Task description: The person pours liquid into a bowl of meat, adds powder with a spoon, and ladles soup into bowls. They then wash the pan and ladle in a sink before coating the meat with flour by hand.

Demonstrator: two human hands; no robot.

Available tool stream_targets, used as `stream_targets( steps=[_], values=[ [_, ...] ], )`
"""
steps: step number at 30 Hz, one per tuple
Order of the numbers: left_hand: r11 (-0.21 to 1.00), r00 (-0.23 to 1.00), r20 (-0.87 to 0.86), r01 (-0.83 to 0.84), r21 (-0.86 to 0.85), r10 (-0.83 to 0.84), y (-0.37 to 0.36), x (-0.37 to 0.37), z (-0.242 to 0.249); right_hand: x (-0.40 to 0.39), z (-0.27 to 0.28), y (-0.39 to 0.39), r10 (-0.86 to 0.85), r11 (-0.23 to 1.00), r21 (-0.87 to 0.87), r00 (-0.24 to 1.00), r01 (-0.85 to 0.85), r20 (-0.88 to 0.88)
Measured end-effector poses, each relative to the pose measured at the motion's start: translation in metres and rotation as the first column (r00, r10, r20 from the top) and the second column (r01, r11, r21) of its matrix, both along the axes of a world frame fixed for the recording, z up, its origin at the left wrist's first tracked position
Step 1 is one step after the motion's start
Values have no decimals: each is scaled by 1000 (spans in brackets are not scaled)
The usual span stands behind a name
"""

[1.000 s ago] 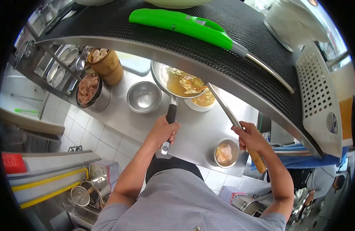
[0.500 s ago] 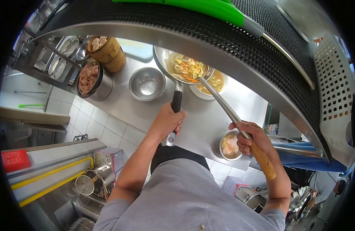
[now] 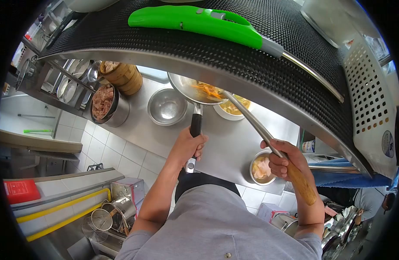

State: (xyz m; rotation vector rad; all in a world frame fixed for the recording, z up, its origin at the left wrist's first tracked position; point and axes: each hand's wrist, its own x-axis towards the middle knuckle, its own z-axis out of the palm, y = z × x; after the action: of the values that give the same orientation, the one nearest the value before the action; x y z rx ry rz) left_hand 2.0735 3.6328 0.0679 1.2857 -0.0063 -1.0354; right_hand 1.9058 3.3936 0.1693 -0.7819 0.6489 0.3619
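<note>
reference for clock positions: center of the head view, 12 o'clock at top.

left hand (image 3: 191,147): clamped on the handle (image 3: 196,125) of the pan (image 3: 184,89), with the handle end exposed at 6 o'clock of the fist. held the pan at 12 o'clock, above the counter (image 3: 214,149), partly over the white bowl (image 3: 230,114). could not tell whether in contact with that bowl.

right hand (image 3: 286,161): clamped on the tool (image 3: 255,123), around the lower shaft and wooden grip, well apart from the left hand. pointed the shaft toward 11 o'clock, with the far end at the pan rim, near the orange strips (image 3: 208,90) inside. could not identify the working end, partly hidden by the shelf (image 3: 173,55).

on the counter: observed the steel bowl (image 3: 167,106) at 10 o'clock, just beside the pan; the white bowl at 2 o'clock, with yellow food inside; the small bowl (image 3: 254,177) at 4 o'clock, near the right hand, with pale pieces inside. observed the pot (image 3: 122,113) between 9 and 10 o'clock, filled with meat (image 3: 103,102), and the steamer (image 3: 129,82) at 10 o'clock, near the pot.

on the shelf: observed the green lighter (image 3: 195,27) at 12 o'clock, laid flat.
</note>
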Motion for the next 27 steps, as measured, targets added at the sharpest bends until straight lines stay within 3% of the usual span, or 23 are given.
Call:
stream_targets(
  steps=[9,18,27],
  values=[
    [999,999,26,-26,25,25,11,10,-6,-23,9,-4,-131,985,-104,989,137,63],
    [998,998,56,-45,44,42,22,18,-7,-45,-36,0,-221,960,-173,975,221,22],
    [999,999,33,-21,46,19,25,21,-2,-44,-82,21,-225,875,-448,973,183,-43]
  ],
)
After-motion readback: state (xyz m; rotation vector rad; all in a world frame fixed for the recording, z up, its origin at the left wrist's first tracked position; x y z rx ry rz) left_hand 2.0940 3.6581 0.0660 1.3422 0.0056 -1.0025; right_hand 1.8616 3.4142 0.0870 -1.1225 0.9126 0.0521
